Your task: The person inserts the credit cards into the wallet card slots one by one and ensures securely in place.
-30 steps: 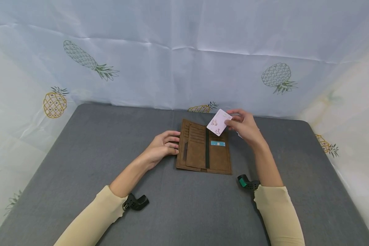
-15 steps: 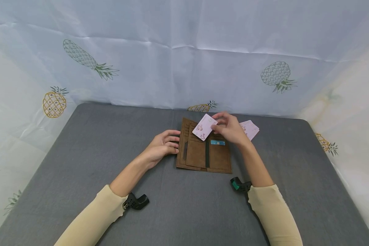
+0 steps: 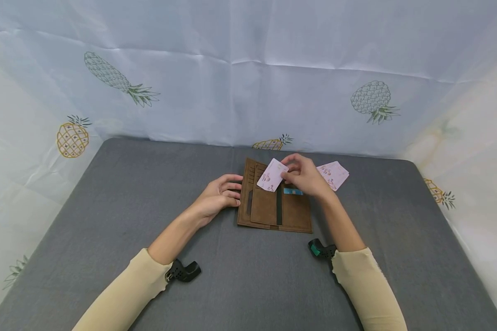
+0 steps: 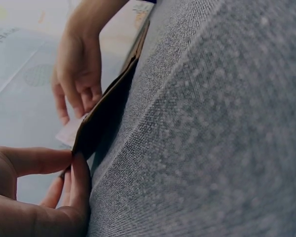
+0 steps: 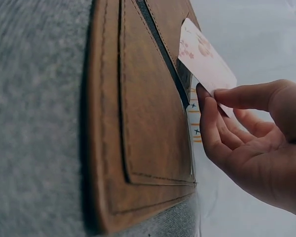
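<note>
A brown wallet (image 3: 296,214) lies spread out on the grey table, its card slots showing. My left hand (image 3: 213,198) pinches the wallet's left edge between thumb and fingers, which the left wrist view shows close up. Between thumb and fingertips, my right hand (image 3: 308,178) holds a pink flowered card (image 3: 272,174) by its right side. That card is tilted above the upper slots of the wallet's middle flap; in the right wrist view its lower corner (image 5: 185,53) is near the leather. A blue card (image 3: 293,191) sits in a slot on the wallet's right side.
More pink flowered cards (image 3: 334,174) lie in an overlapping pile on the table, just right of my right hand. A pale curtain (image 3: 232,92) printed with pineapples hangs behind the table (image 3: 149,165).
My right hand has carried the pink card leftward and slightly down, from the wallet's right part to over its middle flap. The card pile has come into view. The left hand stays put.
</note>
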The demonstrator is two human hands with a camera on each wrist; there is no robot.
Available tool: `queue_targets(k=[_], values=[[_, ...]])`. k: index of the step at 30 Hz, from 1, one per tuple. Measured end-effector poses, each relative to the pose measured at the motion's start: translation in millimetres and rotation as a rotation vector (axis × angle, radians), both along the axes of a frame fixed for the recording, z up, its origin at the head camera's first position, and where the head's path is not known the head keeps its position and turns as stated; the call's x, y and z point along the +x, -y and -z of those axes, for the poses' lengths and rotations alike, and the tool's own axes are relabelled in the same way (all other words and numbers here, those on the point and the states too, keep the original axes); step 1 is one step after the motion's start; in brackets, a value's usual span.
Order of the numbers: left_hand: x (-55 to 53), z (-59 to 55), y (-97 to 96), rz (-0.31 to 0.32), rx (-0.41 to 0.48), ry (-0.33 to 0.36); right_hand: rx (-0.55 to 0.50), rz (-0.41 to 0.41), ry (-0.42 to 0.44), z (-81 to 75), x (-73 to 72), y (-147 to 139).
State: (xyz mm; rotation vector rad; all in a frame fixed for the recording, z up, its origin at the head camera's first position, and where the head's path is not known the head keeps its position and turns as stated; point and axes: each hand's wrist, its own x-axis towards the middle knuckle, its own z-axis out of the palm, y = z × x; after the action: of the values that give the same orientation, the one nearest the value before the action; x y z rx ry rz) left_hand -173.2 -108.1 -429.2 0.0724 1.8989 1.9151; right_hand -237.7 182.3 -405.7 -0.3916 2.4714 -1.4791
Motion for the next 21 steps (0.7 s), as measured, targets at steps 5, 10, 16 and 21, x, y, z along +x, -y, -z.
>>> queue_targets(k=[5, 10, 16, 21], values=[[0.1, 0.2, -0.8, -0.004, 0.001, -0.005, 0.046, -0.047, -0.023, 4.3, 0.0, 2.1], [-0.1, 0.7, -1.4, -0.005, 0.012, -0.008, 0.076, -0.069, -0.016, 4.8, 2.5, 5.7], [0.0, 0.8, -1.3, -0.003, 0.006, -0.008, 0.088, -0.098, -0.012, 6.0, 2.4, 7.0], [-0.1, 0.8, -1.2, -0.002, 0.006, -0.004, 0.095, -0.131, -0.018, 6.0, 2.5, 7.8]])
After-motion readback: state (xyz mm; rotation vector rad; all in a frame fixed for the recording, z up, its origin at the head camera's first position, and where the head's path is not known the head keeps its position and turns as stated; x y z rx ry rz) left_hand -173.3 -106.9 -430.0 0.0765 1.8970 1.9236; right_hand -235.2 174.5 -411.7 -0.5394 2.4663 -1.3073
